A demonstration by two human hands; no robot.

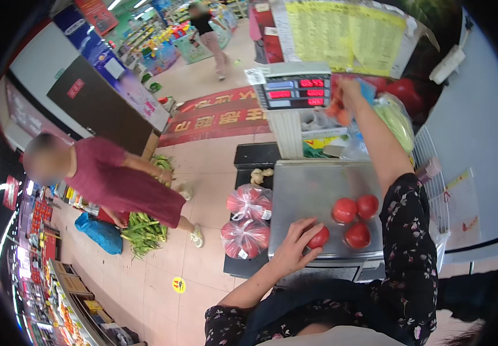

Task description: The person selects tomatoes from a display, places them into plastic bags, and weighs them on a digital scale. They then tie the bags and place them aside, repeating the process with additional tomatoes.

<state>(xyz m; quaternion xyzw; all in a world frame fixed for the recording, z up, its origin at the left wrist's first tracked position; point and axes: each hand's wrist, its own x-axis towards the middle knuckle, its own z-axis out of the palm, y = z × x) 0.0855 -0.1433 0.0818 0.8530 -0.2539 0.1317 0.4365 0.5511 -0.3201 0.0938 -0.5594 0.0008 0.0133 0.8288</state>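
Note:
My left hand rests over a tomato on the metal pan of a weighing scale, its fingers curved round the fruit's left side. Three more tomatoes lie together at the pan's right. My right hand reaches up past the scale's lit display, beside blurred orange-red items and something light blue; whether it holds anything cannot be made out. Left of the pan, two tied clear bags of red produce and some ginger root sit on a black surface.
Bagged pale green vegetables and a white wire rack stand at the right. A person in a dark red dress stands at left by a heap of green produce and a blue sack. Another person is farther back.

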